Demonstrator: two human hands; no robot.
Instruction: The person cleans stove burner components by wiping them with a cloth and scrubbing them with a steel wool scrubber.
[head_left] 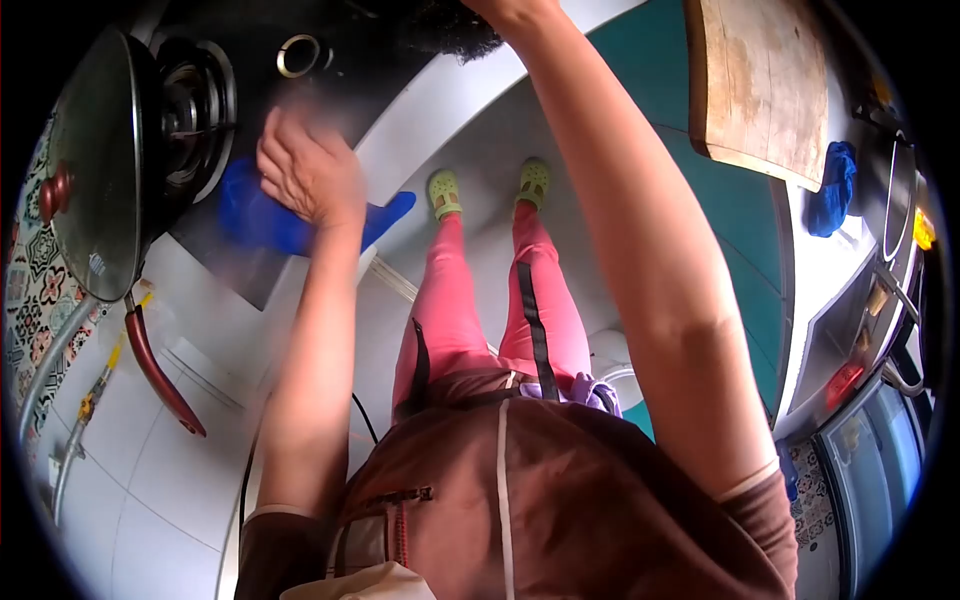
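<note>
My left hand (312,170) is over the dark stove top (255,275), back of the hand up, its fingertips smeared by motion. Behind and beneath it lies a blue rubber item (387,222), which looks like a glove with one finger-like end sticking out to the right; its left part is blurred. Whether the hand grips it cannot be made out. Only the wrist end of my right hand (512,10) shows at the top edge, with the fingers out of frame. Next to it is a dark, bristly clump (455,32) whose kind is unclear.
A frying pan with a glass lid (95,170) and red handle (160,370) stands at the left, beside a burner (195,120). A wooden board (760,90) lies at the upper right, near a blue cloth (832,190). Below are my green clogs (443,190) on the floor.
</note>
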